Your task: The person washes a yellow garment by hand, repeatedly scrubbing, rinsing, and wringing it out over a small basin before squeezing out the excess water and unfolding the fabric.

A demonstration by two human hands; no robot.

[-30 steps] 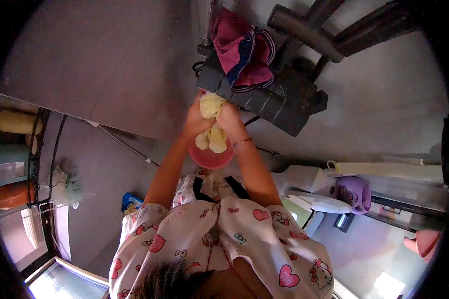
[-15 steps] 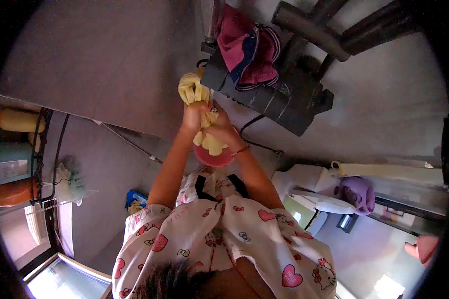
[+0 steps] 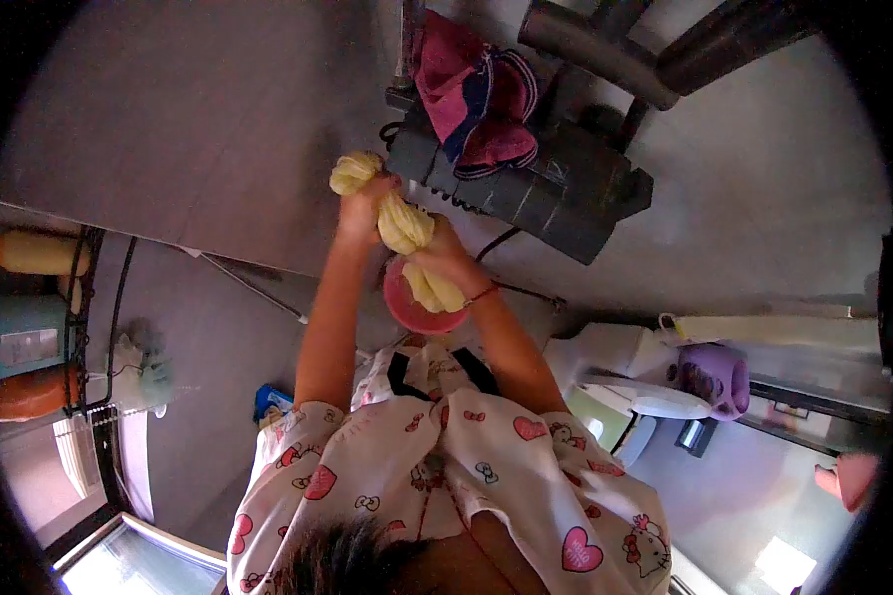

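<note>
A pale yellow cloth [image 3: 405,224] is stretched and twisted between my two hands. My left hand [image 3: 364,202] is closed round its upper left part, with a bunched end sticking out beyond the fingers. Lower and to the right, my right hand [image 3: 446,252] grips the cloth, and its loose end hangs beneath. A pink basin [image 3: 407,303] lies under that hanging end, partly covered by it and by my right wrist.
A dark grey box-shaped object [image 3: 566,198] is just beyond my hands, with a pink and navy cloth [image 3: 466,99] on it. Dark thick bars [image 3: 605,55] stand at the top. A purple container [image 3: 714,382] is at the right, a wire shelf with bottles [image 3: 35,253] at the left.
My left hand has moved up and left, away from my right hand. The cloth between them, bunched up earlier, is now drawn out into a longer twisted length.
</note>
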